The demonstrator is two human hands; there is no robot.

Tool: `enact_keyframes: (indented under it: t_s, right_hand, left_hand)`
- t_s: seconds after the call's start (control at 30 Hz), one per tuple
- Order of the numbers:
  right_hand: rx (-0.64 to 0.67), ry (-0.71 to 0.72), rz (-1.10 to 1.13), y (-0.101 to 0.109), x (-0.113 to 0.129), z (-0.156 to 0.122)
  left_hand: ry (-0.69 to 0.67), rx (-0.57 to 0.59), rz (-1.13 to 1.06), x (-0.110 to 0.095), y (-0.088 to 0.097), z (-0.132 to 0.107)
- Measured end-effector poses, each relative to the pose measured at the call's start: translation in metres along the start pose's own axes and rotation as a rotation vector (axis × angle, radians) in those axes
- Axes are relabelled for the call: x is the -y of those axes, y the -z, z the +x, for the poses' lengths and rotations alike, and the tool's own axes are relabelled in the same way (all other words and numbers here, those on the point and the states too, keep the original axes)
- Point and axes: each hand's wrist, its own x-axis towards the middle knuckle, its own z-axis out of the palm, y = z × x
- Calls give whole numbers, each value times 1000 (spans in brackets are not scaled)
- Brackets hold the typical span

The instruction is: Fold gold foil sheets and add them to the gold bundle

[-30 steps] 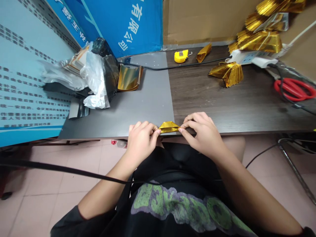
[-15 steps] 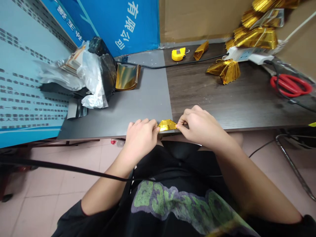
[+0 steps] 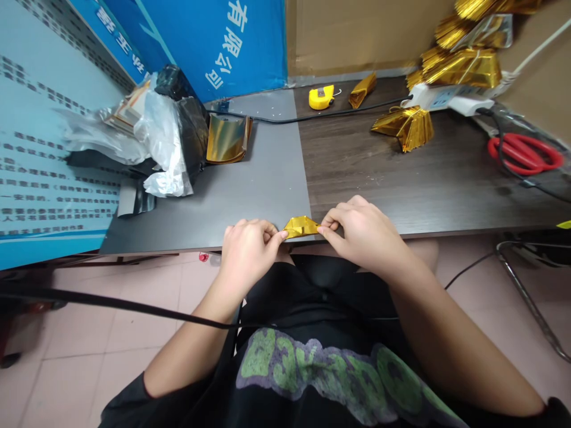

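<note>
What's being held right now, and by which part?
The gold foil piece: the left hand pinches its left end, the right hand its right end.

"有限公司" in white on the blue board (image 3: 256,62) behind the tabletop (image 3: 250,190) — small print on the left-edge poster (image 3: 44,199) mostly blurred, shirt lettering (image 3: 307,368) unclear.

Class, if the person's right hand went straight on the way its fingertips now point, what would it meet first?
The folded gold foil piece, whose end the right hand pinches; beyond it, on roughly the same line, is the left hand, though depth is hard to judge here.
</note>
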Motion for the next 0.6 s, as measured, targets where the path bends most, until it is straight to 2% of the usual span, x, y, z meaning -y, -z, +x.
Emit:
enact_keyframes:
  t_s: [0.23, 0.43, 0.5, 0.6]
  right_hand:
    - [10, -58, -40, -3, 3, 1]
    - [-36, -26, -15, -4, -5, 0]
    - [-40, -3, -10, -5, -6, -1]
    - [-53, 13, -24, -6, -6, -1]
  left_hand:
    - [100, 69, -2, -3, 1, -1]
    - [11, 0, -4, -1, 1, 2]
    - [4, 9, 4, -1, 2, 3]
    - [51, 84, 15, -4, 7, 5]
